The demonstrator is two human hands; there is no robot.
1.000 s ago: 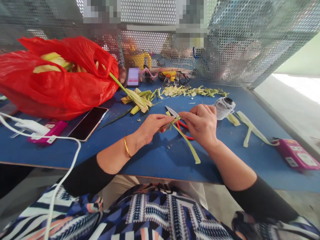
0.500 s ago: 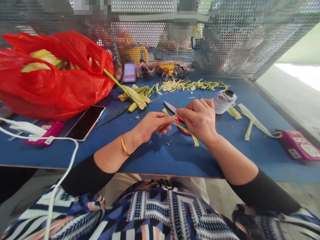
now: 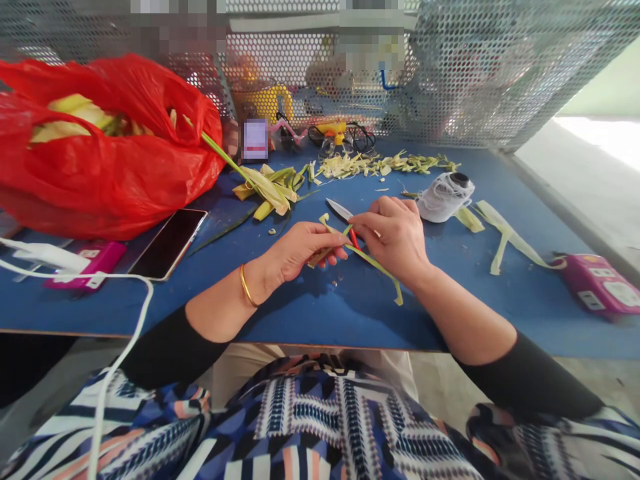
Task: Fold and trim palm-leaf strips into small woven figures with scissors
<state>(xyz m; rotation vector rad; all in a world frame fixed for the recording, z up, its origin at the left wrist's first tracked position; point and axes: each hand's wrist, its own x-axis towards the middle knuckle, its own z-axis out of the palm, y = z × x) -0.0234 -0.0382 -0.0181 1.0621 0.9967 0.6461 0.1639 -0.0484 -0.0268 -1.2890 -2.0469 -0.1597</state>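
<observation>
My left hand (image 3: 313, 247), with a gold bangle at its wrist, pinches a pale green strip of husk (image 3: 377, 264) between thumb and fingers. One end of that strip hangs down to the right, below my other hand. My right hand (image 3: 393, 233) has its thumb and forefinger closed on a short green piece of the husk, close to the left fingertips. Under the hands lies a pair of scissors (image 3: 340, 210) with red handles, blades pointing away to the left; the right hand partly covers it. A spool of white thread (image 3: 445, 199) stands beyond my right hand.
A red plastic bag (image 3: 150, 180) of husks fills the left, with a phone (image 3: 170, 245) and a purple box (image 3: 93, 267) in front. Husk leaves (image 3: 273, 190) and a row of small knotted pieces (image 3: 360, 165) lie towards the perforated screen (image 3: 320, 87). Another purple box (image 3: 600, 283) sits right.
The strip's hanging end has swung slightly down and right. Both hands remain close together, still pinching the husk. The whole view has shifted a little.
</observation>
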